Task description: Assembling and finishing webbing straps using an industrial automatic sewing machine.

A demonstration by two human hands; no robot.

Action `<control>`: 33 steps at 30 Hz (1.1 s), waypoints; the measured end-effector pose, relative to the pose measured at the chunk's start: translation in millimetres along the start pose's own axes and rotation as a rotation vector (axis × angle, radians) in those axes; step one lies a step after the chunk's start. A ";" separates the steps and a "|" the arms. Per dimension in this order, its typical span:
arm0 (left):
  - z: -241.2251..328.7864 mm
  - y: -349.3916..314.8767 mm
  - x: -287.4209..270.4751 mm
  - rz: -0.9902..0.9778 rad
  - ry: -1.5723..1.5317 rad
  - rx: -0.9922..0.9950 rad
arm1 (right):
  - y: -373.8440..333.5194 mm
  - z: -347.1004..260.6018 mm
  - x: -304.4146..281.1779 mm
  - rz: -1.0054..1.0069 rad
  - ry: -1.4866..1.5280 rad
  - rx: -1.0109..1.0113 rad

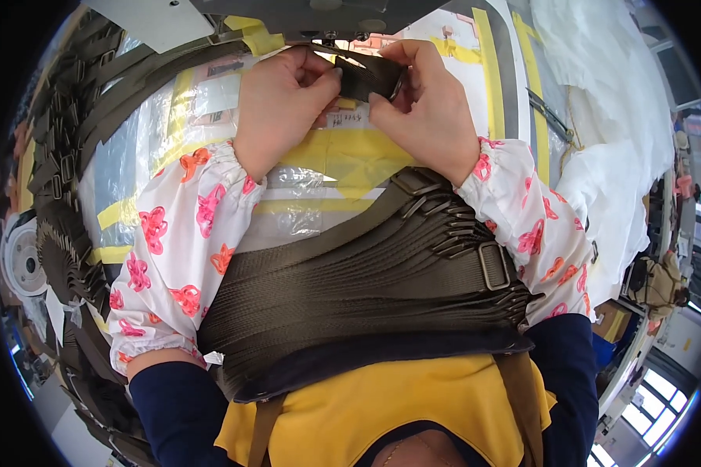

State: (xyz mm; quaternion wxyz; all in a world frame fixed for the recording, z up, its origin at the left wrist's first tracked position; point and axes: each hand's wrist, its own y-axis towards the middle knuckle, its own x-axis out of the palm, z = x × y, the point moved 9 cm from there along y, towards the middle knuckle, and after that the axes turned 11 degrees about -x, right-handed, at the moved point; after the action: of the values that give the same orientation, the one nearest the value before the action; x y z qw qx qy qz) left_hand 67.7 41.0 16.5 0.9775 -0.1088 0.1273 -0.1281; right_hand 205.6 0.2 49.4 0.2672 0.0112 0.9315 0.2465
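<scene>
My left hand [288,97] and my right hand [430,101] are both at the far middle, under the head of a sewing machine [311,19]. Between them they pinch a dark olive webbing strap [362,78], folded over close to the needle area. My left fingers are closed at its left side, and my right thumb and fingers grip its right end. The part right under the needle is partly hidden by the machine and my fingers. Nearer to me lies a thick layered stack of similar straps [327,288], with metal buckles [493,266] along its right end.
More straps with buckles [66,163] hang in a heap along the left. Yellow tape [335,156] and clear film cover the work surface. Dark-handled scissors [549,117] lie at the right, beside crumpled white sheeting [615,117]. A white round wheel-like part [25,255] stands far left.
</scene>
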 end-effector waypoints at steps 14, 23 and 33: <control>45.6 -37.7 30.6 0.008 0.998 0.751 | 5.4 19.5 6.0 -0.003 0.096 -0.022; 36.9 -24.5 16.5 -0.024 0.708 0.768 | 9.1 1.4 7.4 -0.020 0.058 -0.128; 38.7 -47.7 31.5 -0.065 1.064 0.964 | 6.8 -26.6 -11.0 0.035 0.002 -0.536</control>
State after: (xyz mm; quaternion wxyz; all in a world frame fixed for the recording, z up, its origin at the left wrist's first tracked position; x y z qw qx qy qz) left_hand 97.2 -5.8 57.7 0.7182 0.4083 0.5124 -0.2345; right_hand 200.9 -7.6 77.6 0.2553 -0.0442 0.8328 0.4891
